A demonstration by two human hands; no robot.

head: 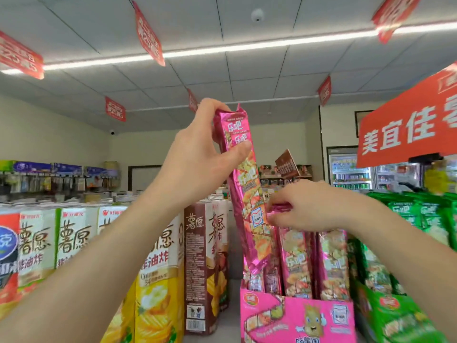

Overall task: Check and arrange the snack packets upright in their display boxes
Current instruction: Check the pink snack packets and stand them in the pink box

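Observation:
My left hand (197, 154) grips the top of a long pink snack packet (249, 194), lifted and tilted so its lower end dips into the pink display box (296, 315). My right hand (309, 206) pinches the pink tops of other packets (296, 258) that stand upright in that box. Several more pink packets fill the box behind them, their lower parts hidden by the box front.
A green display box (395, 313) with green packets (420, 216) stands to the right. Tall brown (205, 266), yellow (158, 280) and white chip cartons stand to the left. A red sign (408, 129) hangs at the upper right; shelves and a drinks fridge (348, 172) lie behind.

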